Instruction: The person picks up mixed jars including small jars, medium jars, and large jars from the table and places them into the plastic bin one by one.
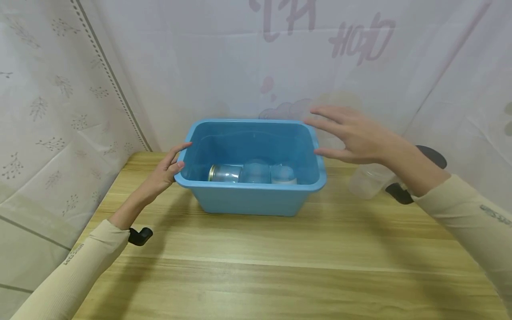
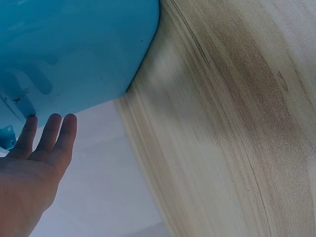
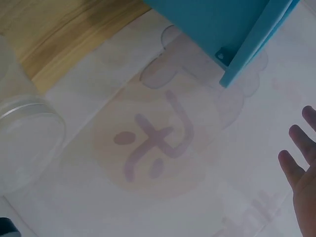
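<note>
A blue plastic bin (image 1: 248, 198) stands on the wooden table. Inside it lie a clear jar with a gold lid (image 1: 226, 174), a rounded clear container (image 1: 256, 171) and another clear container with a white end (image 1: 283, 174). At the bin's left rim, my left hand (image 1: 162, 178) rests its thumb and index finger, and the other fingers extend along the outer wall in the left wrist view. My right hand (image 1: 352, 138) is spread beside the right rim, fingertips close to the corner and nothing held.
To the right of the bin, partly behind my right forearm, stands a clear plastic jar (image 1: 366, 181). A white printed curtain (image 1: 224, 62) hangs right behind the table (image 1: 256, 266), and another patterned curtain (image 1: 52, 98) borders it on the left.
</note>
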Motion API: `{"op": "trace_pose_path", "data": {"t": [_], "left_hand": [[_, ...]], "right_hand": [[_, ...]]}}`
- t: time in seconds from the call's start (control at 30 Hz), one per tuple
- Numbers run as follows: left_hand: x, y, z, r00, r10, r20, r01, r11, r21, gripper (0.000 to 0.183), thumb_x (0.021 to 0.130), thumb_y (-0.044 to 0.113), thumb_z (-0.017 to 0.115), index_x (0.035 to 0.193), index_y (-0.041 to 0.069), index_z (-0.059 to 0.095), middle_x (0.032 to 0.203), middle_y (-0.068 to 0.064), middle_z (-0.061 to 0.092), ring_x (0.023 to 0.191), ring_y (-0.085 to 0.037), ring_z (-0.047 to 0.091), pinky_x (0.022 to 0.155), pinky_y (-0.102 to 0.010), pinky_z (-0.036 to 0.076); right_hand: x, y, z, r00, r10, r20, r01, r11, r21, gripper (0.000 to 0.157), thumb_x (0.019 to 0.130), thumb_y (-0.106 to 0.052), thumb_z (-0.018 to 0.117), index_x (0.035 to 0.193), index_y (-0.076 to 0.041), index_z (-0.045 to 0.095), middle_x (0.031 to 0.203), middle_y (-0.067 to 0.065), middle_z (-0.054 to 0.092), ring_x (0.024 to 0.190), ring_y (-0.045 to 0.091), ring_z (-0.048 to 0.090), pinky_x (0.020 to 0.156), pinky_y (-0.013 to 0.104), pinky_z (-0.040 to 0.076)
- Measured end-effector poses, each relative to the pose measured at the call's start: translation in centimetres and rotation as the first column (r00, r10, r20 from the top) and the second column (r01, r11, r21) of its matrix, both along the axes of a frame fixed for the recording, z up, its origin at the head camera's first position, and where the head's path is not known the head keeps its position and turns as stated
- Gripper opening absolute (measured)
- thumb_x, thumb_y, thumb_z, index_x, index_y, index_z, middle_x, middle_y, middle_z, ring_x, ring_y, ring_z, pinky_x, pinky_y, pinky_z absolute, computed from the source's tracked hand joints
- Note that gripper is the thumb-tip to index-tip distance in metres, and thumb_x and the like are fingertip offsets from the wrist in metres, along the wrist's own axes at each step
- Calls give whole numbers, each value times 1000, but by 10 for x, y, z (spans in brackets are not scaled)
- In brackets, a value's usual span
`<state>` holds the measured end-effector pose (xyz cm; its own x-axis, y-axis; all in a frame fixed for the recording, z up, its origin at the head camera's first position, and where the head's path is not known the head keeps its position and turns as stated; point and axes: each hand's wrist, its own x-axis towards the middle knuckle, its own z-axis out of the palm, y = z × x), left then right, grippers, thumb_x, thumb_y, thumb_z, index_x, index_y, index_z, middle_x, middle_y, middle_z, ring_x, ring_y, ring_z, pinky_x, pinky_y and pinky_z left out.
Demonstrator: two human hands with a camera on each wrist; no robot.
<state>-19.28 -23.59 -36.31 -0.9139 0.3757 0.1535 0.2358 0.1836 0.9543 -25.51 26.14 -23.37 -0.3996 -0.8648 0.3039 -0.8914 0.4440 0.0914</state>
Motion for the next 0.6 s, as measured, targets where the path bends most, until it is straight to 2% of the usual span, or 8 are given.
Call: {"op": "trace_pose_path", "data": {"t": [0.1,0.4,0.6], "left_hand": [[-1,0,-1,1000,-3,3,3,1000,11,52,111,16,38,161,21,24,130,-36,49,98,-41,64,79,-32,55],[0,-1,0,1000,8,-1,-8,1000,-3,53,111,17,39,161,20,24,133,-36,48,103,-44,62,81,-32,54],[0,0,0,1000,15,-9,-15,1000,-14,53,111,18,39,161,21,25,133,-35,49,106,-45,60,82,-32,53]], "right_hand": [[0,6,-2,999,-43,24,43,999,-4,75,91,-37,75,155,-13,45,155,16,41,141,39,37,111,59,30],[3,21,-15,990,-116,75,121,991,-61,72,93,-35,73,155,-14,45,156,12,41,142,37,36,111,58,29],[7,37,-26,960,-196,199,222,968,-121,67,95,-30,73,154,-13,46,156,13,40,142,39,35,109,62,29]]}}
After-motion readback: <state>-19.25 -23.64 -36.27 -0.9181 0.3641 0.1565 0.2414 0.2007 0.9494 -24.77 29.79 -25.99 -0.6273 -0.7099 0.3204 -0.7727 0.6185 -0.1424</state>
